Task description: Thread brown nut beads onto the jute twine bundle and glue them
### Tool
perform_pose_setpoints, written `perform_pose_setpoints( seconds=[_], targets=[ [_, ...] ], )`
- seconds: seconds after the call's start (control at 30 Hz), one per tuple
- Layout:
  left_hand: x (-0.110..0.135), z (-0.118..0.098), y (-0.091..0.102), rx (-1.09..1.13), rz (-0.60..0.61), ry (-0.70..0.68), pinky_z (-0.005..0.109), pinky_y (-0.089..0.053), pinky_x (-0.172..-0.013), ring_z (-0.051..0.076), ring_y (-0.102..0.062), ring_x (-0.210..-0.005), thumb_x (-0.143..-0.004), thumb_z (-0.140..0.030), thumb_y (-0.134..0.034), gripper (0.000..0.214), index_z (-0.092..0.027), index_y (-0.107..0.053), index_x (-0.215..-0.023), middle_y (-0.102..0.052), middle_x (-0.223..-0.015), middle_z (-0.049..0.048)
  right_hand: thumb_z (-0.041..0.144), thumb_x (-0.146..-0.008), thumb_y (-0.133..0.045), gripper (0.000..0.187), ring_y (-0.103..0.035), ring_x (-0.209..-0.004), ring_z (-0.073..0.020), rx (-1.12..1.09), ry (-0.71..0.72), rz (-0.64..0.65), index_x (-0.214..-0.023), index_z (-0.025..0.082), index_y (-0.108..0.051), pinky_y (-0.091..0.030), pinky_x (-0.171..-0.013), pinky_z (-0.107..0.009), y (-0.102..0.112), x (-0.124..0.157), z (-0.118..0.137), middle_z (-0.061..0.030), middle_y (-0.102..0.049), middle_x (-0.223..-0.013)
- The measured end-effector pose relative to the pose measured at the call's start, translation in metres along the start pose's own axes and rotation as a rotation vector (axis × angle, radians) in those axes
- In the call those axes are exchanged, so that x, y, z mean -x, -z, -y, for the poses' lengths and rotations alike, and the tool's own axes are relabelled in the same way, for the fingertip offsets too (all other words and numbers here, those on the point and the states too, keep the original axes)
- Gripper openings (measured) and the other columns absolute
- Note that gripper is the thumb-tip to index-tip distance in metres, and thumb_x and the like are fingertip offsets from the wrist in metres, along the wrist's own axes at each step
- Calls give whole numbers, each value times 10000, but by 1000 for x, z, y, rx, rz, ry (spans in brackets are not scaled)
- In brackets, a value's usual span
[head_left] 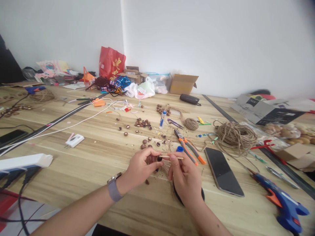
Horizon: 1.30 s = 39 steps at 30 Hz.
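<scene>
My left hand [139, 167] is closed, pinching a small brown nutshell [159, 159] with its dark hollow side showing. In the fingers of my right hand [188, 178] is a thin wooden stick [176, 157], whose tip reaches the shell's opening. A round black object [202, 194] lies mostly hidden under that hand. Just beyond my fingers are a blue cap [179, 149] and pliers with orange and grey handles [188, 146]. Several halved and whole nutshells [142, 123] are scattered farther back, near an upright clear glue bottle with a blue cap [162, 119].
Right of my hands lie a phone [223, 172], a blue glue gun [283, 200] and coiled twine [236, 134]. A white power strip [27, 161] and a charger [75, 141] with a white cable are on the left. Bags and an open cardboard box [183, 84] line the wall.
</scene>
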<state>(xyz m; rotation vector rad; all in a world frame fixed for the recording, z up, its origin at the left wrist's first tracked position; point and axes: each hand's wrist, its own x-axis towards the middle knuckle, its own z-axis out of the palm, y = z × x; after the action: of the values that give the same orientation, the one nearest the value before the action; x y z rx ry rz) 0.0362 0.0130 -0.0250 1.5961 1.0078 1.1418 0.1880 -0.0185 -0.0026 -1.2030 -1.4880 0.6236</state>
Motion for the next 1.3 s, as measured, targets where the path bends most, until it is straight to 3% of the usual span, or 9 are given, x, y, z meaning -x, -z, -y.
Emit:
perform_pose_setpoints(
  seconds=[0.47, 0.93, 1.3],
  targets=[
    [2, 2, 0, 25, -6, 0, 299, -507, -746, 196, -623, -863, -737, -406, -715, 309, -168, -641, -919, -673, -920, 70, 422, -922, -442, 247, -481, -327, -138, 48, 10, -9, -863, 240, -598, -370, -349, -261, 1, 1, 0, 38, -528, -424],
    [3, 0, -2, -3, -12, 30, 291, -509, -711, 201, -636, -846, -741, -411, -698, 291, -182, -639, -910, -677, -825, 50, 412, -922, -442, 260, -631, -549, -180, 138, 54, -43, -868, 223, -613, -433, -428, -254, 0, 1, -3, -1, -587, -517],
    [2, -1, 0, -83, -23, 29, 273, -497, -678, 166, -608, -753, -741, -388, -706, 378, -175, -646, -1047, -667, -860, 51, 413, -926, -436, 287, -512, -388, -130, 75, 33, 1, -877, 201, -623, -380, -374, -241, 0, -4, -5, 28, -544, -470]
  ],
)
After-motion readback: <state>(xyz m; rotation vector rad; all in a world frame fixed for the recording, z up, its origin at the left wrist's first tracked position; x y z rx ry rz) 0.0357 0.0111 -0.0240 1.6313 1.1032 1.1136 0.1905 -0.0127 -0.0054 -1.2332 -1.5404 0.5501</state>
